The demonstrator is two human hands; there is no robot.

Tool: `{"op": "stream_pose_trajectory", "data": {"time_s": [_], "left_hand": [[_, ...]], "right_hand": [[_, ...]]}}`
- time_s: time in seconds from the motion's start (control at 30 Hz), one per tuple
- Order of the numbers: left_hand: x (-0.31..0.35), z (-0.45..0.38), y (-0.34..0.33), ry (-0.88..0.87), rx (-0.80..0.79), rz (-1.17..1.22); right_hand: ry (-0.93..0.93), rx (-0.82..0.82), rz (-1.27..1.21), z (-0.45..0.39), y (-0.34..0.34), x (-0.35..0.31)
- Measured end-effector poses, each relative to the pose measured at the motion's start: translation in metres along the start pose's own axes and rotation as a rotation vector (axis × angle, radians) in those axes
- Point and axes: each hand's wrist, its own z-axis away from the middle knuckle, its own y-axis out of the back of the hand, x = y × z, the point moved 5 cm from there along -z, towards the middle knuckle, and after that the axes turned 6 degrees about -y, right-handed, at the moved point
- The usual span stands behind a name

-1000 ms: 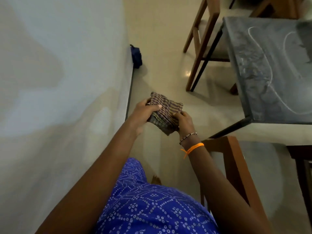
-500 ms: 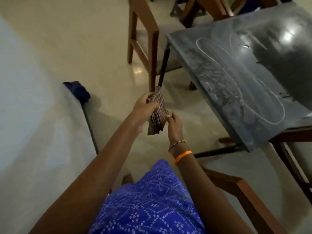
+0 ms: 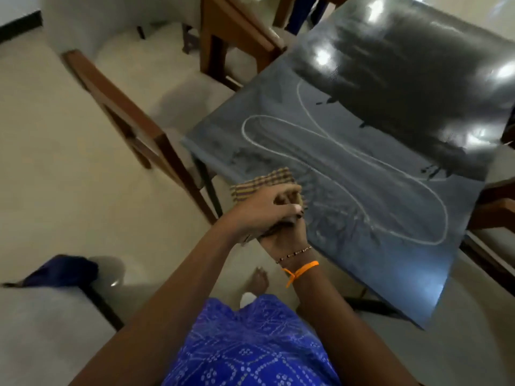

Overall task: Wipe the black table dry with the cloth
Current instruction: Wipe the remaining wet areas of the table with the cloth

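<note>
A folded checked brown cloth (image 3: 260,183) is sandwiched between both my hands at the near left edge of the black table (image 3: 376,190). My left hand (image 3: 267,207) lies on top and grips it with curled fingers. My right hand (image 3: 284,239) holds it from below, mostly hidden under the left. The tabletop shows a pale looping streak and a dull smeared near half; its far half is glossy and dark with bright reflections.
A wooden chair (image 3: 133,126) stands left of the table, another (image 3: 237,32) at the far side, and more wood frames (image 3: 490,207) at the right. A dark blue object (image 3: 64,270) lies on the pale floor by a white wall edge. My bare foot (image 3: 257,282) is below the hands.
The view has swung right and closer to the table. Both hands carried the cloth from mid-air over the floor to the table's near left edge, now flatter between them.
</note>
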Motion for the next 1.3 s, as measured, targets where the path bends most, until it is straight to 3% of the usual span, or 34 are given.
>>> {"op": "stream_pose_trajectory", "data": {"time_s": [0.07, 0.23, 0.37, 0.5, 0.6, 0.7, 0.77, 0.83, 1.03, 1.3], "left_hand": [[0.012, -0.026, 0.011, -0.05, -0.023, 0.027], [0.003, -0.091, 0.054, -0.054, 0.17, 0.114], [-0.014, -0.142, 0.099, 0.002, 0.283, 0.17], [-0.014, -0.197, 0.146, 0.002, 0.303, 0.192], [-0.021, -0.233, 0.179, 0.028, 0.31, 0.206], [-0.037, -0.269, 0.207, 0.075, 0.317, 0.192], [-0.048, -0.288, 0.22, 0.101, 0.326, 0.165], [-0.059, -0.308, 0.231, 0.13, 0.323, 0.148], [-0.069, -0.372, 0.243, 0.162, 0.268, 0.033], [-0.041, -0.467, 0.231, -0.026, 0.24, -0.165]], "right_hand": [[0.024, 0.006, -0.052, -0.016, -0.007, -0.024], [0.004, 0.153, -0.16, -0.074, -0.013, -0.08], [0.127, 0.208, -0.201, -0.123, -0.031, -0.139], [0.346, 0.209, -0.082, -0.185, -0.069, -0.2], [0.499, 0.272, 0.217, -0.233, -0.108, -0.232], [0.399, 0.679, 1.134, -0.289, -0.119, -0.239], [0.183, 0.797, 1.609, -0.319, -0.114, -0.221], [0.13, 0.798, 1.742, -0.341, -0.112, -0.2], [0.377, 0.892, 1.994, -0.367, -0.112, -0.192], [0.404, 0.849, 2.084, -0.444, -0.107, -0.284]]}}
